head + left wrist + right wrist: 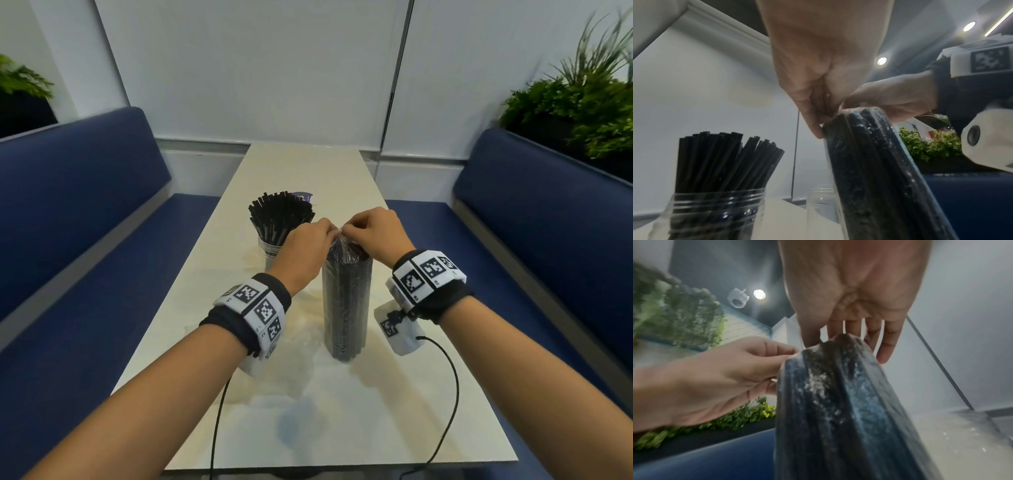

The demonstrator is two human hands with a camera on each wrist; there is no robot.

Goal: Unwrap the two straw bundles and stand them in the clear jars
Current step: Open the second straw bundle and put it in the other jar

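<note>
A bundle of black straws (346,301) in clear plastic wrap stands upright at the middle of the table. My left hand (327,229) and right hand (350,228) both pinch the gathered wrap at its top, fingertips almost touching. The left wrist view shows my left hand's fingers (816,123) pressed on the bundle's (879,170) upper edge. In the right wrist view my right hand's fingers (888,344) curl over the bundle's (838,410) top. To the left, a clear jar (270,255) holds loose black straws (281,216). An empty clear jar (819,211) stands behind the bundle.
The narrow white table (308,411) runs between two blue benches (85,240) (548,222). A purple label (301,196) lies behind the filled jar. Black cables (445,394) trail from my wrists to the near edge. Plants (582,109) line the right bench.
</note>
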